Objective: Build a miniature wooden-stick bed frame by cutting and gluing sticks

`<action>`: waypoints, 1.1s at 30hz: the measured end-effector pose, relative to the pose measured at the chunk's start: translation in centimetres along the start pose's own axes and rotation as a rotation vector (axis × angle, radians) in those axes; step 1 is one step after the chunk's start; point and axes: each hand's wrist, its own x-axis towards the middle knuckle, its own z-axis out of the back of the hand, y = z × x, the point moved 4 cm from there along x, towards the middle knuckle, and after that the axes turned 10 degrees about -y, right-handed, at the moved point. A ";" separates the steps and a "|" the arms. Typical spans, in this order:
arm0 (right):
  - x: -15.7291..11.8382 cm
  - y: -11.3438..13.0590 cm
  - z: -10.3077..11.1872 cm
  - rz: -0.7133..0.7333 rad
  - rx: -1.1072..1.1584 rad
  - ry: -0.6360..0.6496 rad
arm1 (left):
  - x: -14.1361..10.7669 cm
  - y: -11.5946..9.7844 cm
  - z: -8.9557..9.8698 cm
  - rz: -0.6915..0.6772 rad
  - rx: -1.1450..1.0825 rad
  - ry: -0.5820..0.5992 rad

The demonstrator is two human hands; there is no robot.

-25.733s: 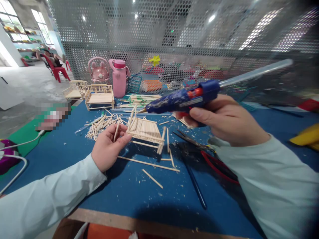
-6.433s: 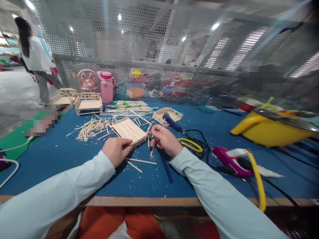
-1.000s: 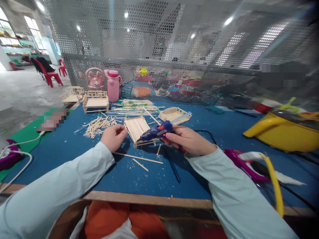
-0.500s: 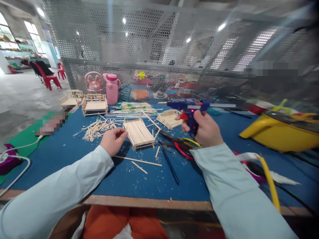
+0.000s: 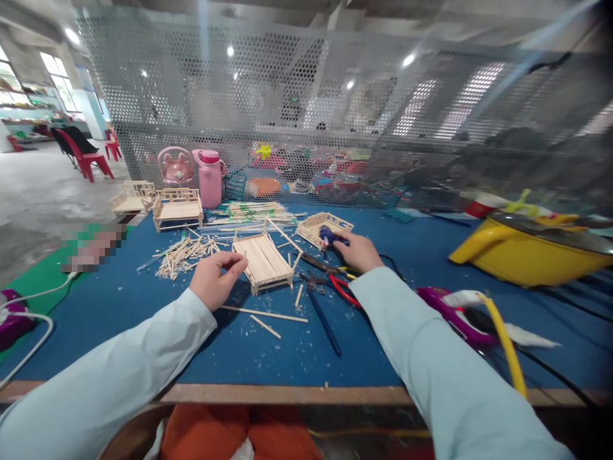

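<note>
My left hand (image 5: 218,276) is closed in a pinch at the left edge of a small wooden stick frame (image 5: 263,259); a small stick end seems to show at its fingertips. My right hand (image 5: 358,251) is wrapped round the blue glue gun (image 5: 327,236), which points away, over a second stick frame (image 5: 316,225). Pliers with dark blue handles (image 5: 325,322) and pliers with red and yellow handles (image 5: 342,291) lie between my hands. Loose sticks (image 5: 263,314) lie in front of the first frame, and a pile of short sticks (image 5: 184,254) is to its left.
Two finished-looking stick chairs (image 5: 178,208) and a pink bottle (image 5: 209,179) stand at the back left, before a perforated metal screen (image 5: 268,96). A yellow container (image 5: 527,249) is at the right, with a purple power strip (image 5: 445,310) nearer me.
My right hand has lowered and moved left with the glue gun, which now points away instead of left. My left hand stays beside the frame. The view has shifted slightly.
</note>
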 end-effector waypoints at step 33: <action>-9.9 15.6 0.0 0.284 0.614 0.181 | -0.3 0.1 -0.7 0.029 0.242 0.161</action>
